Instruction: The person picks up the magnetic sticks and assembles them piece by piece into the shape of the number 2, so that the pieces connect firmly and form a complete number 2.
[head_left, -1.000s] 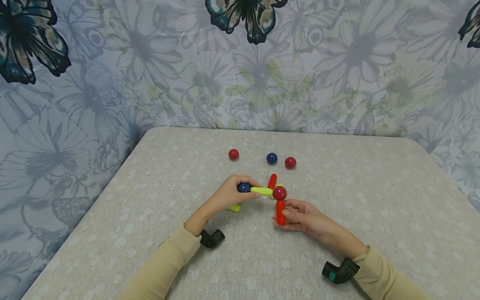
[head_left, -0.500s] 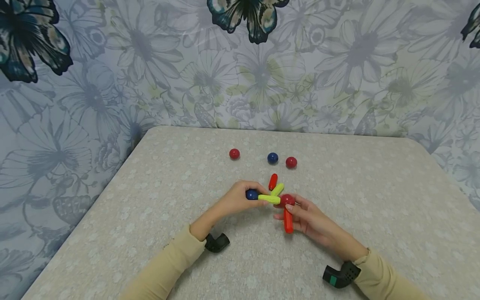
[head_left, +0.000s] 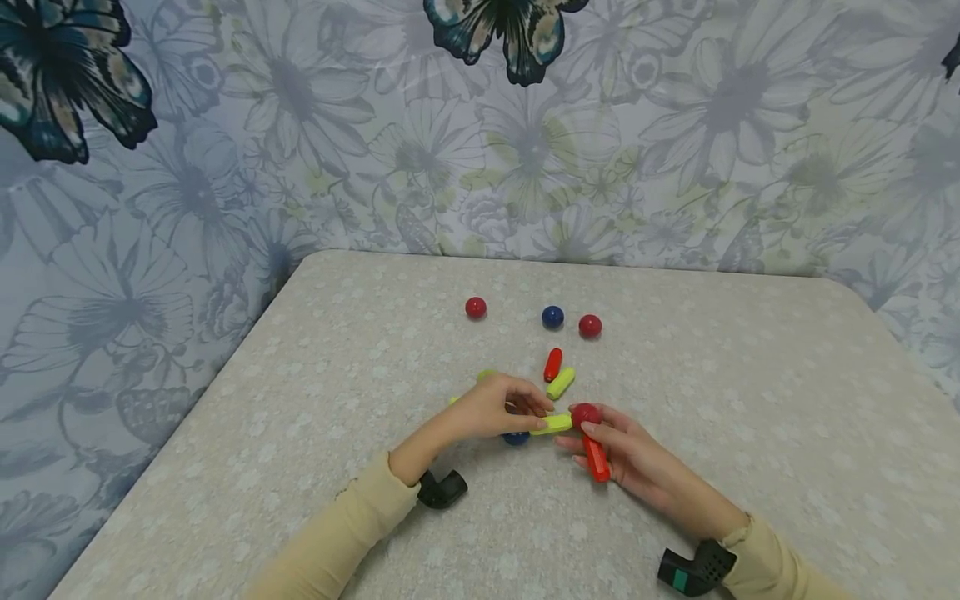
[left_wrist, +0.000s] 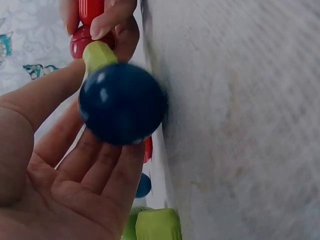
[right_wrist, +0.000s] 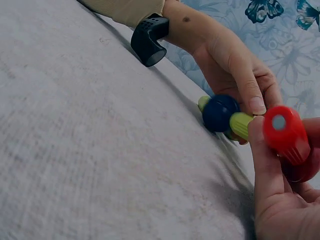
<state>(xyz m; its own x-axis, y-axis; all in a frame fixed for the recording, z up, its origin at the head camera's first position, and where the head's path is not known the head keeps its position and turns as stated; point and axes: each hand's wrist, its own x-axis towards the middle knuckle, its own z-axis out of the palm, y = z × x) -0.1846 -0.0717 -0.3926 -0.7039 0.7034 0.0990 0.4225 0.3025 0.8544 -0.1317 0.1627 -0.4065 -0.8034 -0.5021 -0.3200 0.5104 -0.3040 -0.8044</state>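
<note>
My left hand (head_left: 491, 408) pinches a yellow-green rod (head_left: 555, 424) between thumb and fingers. One end of this rod meets a blue ball (left_wrist: 122, 104), which hangs low beside the left palm. Its other end meets a red ball (head_left: 585, 415), held by the thumb and fingers of my right hand (head_left: 637, 458). From the red ball a red rod (head_left: 596, 458) slants down toward me, its grey round end showing in the right wrist view. The four pieces form one bent chain, low over the table.
A loose red rod (head_left: 552, 365) and a yellow-green rod (head_left: 561, 383) lie just beyond the hands. Farther back sit a red ball (head_left: 476, 308), a blue ball (head_left: 552, 317) and another red ball (head_left: 590, 326). More yellow-green pieces (head_left: 486, 375) are partly hidden behind the left hand.
Both hands have come nearer and slightly right with the chain. The blue ball's end has dropped toward me, and the right fingers have shifted from the red rod up to the red ball.
</note>
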